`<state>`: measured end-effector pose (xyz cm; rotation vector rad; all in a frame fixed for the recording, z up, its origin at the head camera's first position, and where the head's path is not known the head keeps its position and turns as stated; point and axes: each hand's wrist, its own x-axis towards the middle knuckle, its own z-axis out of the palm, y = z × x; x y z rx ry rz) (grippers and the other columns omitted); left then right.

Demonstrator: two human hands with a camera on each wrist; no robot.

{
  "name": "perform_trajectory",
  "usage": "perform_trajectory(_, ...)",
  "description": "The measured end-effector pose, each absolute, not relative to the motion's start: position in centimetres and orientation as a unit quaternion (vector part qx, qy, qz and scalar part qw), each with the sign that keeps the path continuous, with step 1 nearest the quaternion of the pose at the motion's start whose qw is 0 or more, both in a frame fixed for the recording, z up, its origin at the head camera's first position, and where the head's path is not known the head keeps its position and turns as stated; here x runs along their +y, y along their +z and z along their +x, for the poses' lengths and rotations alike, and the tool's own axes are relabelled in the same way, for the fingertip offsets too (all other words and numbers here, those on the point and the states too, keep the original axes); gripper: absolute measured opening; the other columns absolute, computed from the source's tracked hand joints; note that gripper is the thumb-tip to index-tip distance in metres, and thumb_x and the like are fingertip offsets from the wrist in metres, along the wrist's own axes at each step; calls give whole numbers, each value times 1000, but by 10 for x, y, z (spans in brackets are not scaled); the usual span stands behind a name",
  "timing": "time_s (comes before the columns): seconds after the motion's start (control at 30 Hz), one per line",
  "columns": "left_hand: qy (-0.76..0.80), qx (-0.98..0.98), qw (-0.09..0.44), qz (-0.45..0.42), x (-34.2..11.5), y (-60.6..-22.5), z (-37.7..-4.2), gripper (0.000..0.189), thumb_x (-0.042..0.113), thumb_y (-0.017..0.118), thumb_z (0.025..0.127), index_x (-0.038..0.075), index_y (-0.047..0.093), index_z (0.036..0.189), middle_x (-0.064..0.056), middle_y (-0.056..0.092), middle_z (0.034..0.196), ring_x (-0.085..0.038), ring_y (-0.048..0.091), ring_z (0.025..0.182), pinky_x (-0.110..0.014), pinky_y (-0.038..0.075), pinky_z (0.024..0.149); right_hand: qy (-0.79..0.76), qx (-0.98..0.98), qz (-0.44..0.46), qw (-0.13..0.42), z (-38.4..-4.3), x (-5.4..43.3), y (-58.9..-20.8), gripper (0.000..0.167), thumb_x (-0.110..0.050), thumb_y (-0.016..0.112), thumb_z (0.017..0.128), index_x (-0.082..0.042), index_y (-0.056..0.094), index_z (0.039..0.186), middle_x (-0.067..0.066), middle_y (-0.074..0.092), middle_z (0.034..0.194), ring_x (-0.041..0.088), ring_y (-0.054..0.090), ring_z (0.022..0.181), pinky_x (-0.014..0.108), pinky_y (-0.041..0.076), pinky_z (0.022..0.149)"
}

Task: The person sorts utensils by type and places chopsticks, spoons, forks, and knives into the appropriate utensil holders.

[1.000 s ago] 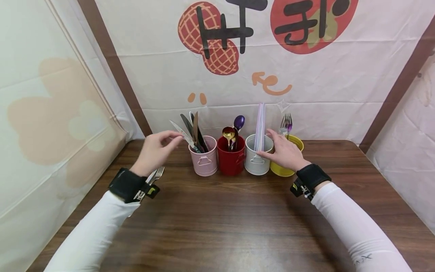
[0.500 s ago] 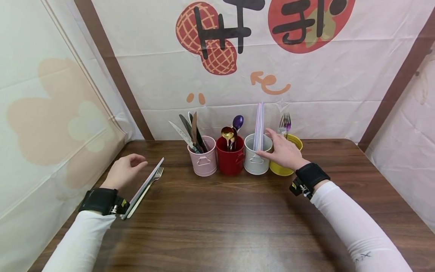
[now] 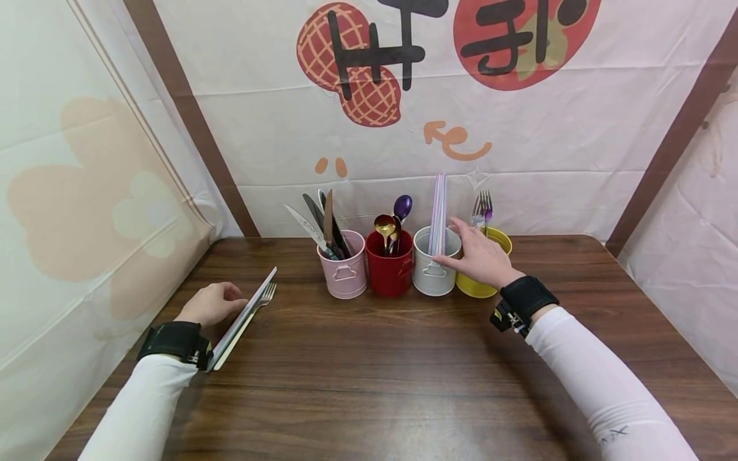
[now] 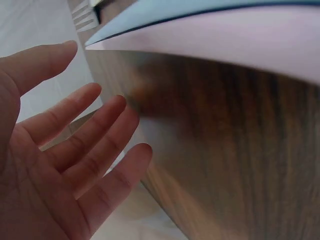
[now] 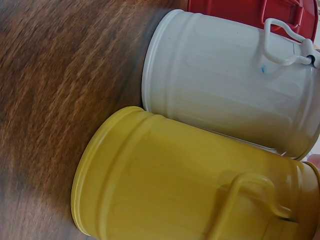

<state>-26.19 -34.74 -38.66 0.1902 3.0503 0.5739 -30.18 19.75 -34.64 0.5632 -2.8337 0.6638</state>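
My left hand (image 3: pixel 209 305) is low over the table's left side, just left of a pair of pale chopsticks (image 3: pixel 254 298). In the left wrist view its fingers (image 4: pixel 95 150) are loosely bent and apart, with nothing between them. The pink chopstick (image 4: pixel 225 37) and the light blue one pass above the fingertips. A fork (image 3: pixel 266 294) with a cream handle lies along the chopsticks' right side. My right hand (image 3: pixel 483 259) rests at the right rim of the white bucket (image 3: pixel 435 280), thumb in front, fingers stretched and spread. It partly covers the yellow bucket (image 3: pixel 474 287).
A pink bucket (image 3: pixel 346 282) of knives (image 3: pixel 314 227) and a red bucket (image 3: pixel 389 278) of spoons (image 3: pixel 402 206) stand left of the white one. Pastel chopsticks (image 3: pixel 439 205) fill the white bucket, forks (image 3: pixel 483 205) the yellow. A cloth wall (image 3: pixel 277 153) rises behind the table (image 3: pixel 375 378).
My left hand has gone from beside the knives back to the left, then down next to the chopsticks. The right hand stays at the white bucket.
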Motion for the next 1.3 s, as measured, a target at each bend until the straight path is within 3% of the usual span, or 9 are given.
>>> perform_trajectory(0.47, 175, 983, 20, 52, -343, -388, -262, 30, 20, 72, 83, -3, 65, 102, -19, 66, 92, -36, 62, 86, -49, 47, 71, 224, -952, 191, 90, -301, 198, -345, 99, -71, 58, 82, -8, 23, 151, 14, 44, 147, 33, 47, 122, 49, 49, 83)
perform_trajectory(0.87, 205, 977, 45, 28, -341, -390, -263, 12, 10, 70, 78, 4, 63, 70, -2, 57, 63, -18, 55, 59, -32, 45, 51, 224, -952, 189, 89, -300, 197, -346, 100, -72, 58, 81, -9, 24, 151, 12, 44, 146, 32, 50, 117, 47, 50, 80)
perform_trajectory(1.13, 216, 974, 68, -17, -336, -388, -264, 16, 10, 67, 78, 2, 64, 65, -1, 56, 55, -15, 56, 43, -27, 48, 41, 224, -952, 187, 89, -300, 198, -346, 100, -72, 57, 81, -9, 23, 151, 12, 44, 147, 32, 48, 120, 47, 49, 81)
perform_trajectory(1.3, 225, 973, 54, -22, -341, -382, -264, 18, 16, 67, 80, 1, 65, 69, -1, 58, 57, -15, 56, 46, -29, 48, 43, 226, -952, 187, 91, -300, 198, -346, 101, -73, 57, 81, -10, 23, 151, 12, 44, 147, 32, 48, 121, 48, 49, 81)
